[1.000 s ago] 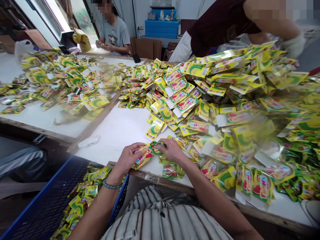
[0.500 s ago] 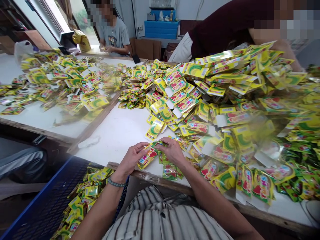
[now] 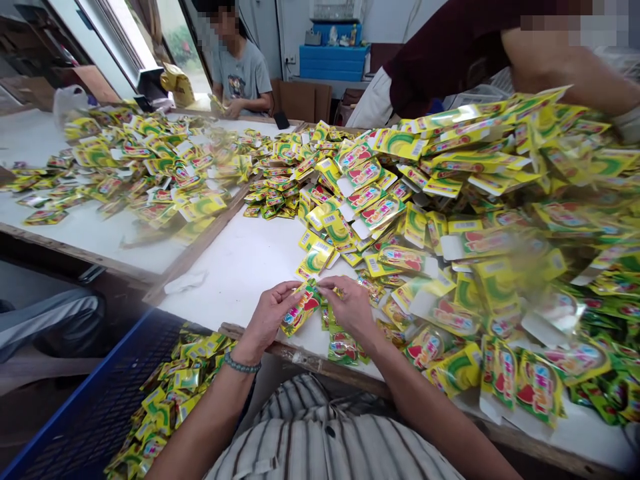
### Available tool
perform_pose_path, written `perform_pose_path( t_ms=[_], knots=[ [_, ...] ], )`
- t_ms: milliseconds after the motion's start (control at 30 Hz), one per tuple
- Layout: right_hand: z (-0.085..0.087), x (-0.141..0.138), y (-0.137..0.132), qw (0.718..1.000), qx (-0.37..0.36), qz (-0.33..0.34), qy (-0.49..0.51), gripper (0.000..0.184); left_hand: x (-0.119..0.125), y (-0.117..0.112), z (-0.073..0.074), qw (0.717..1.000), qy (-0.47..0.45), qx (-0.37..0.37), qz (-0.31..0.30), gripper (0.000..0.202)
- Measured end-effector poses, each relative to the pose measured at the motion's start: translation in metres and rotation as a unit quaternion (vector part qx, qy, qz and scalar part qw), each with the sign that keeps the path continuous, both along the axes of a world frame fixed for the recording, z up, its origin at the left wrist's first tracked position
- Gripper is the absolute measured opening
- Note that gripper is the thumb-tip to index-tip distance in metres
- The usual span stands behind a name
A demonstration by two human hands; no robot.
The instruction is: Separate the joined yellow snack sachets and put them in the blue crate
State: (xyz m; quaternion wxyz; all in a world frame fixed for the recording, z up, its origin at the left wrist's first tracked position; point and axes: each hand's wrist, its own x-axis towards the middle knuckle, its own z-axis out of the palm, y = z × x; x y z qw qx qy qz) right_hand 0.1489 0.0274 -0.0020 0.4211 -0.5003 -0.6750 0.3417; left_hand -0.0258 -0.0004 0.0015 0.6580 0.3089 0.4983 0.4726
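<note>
Yellow printed card forms the packet [image 3: 300, 311] held near the middle of the head view, to the right of the blue crate [image 3: 103, 390] and over the near part of the white table [image 3: 240, 260]. The left hand [image 3: 267, 312] grips its left side between thumb and fingers, while the right hand [image 3: 351, 308] pinches narrowly at its upper end — whether that end is open or closed is too small to tell. Judging by how things lie, the work is well under way but far from over: the loose packets [image 3: 163, 408] inside the crate look like the finished share, though their depth is hidden. Much more seems left to the right of the crate, where a large heap [image 3: 377, 212] of similar packets covers the table, many with white flaps sticking out, and green sachets [image 3: 343, 348] lie just below the right hand. Beyond the crate, across a wooden strip [image 3: 200, 245], spreads another pile [image 3: 145, 167] — done or waiting, I cannot tell. Farther beyond the crate sits a person in a grey shirt [image 3: 247, 72]; far to its right, a person in dark red [image 3: 443, 60] leans behind the heap.
</note>
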Motion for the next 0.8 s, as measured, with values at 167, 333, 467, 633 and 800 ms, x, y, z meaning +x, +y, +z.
perform_pose_path(
  t_ms=[167,333,467,633,800],
  knots=[
    [0.002,-0.003,-0.004,0.996,-0.057,0.035,0.050,0.014,0.001,0.000,0.002,1.000,0.000,-0.019,0.018,0.049],
    [-0.001,-0.008,-0.007,0.998,-0.042,0.050,-0.003,0.017,0.003,0.001,0.001,1.000,0.011,-0.017,0.013,0.046],
    [0.003,-0.009,-0.008,0.987,-0.128,0.097,0.010,0.023,0.005,0.002,-0.004,1.000,0.010,-0.010,0.003,0.041],
    [0.005,-0.004,-0.003,0.956,-0.228,0.124,0.139,0.058,0.010,0.001,-0.006,0.998,0.047,0.019,-0.040,0.042],
    [-0.003,0.009,0.002,0.949,-0.209,0.130,0.196,0.066,-0.009,0.021,0.007,0.960,0.189,0.047,-0.199,0.039]
  ],
)
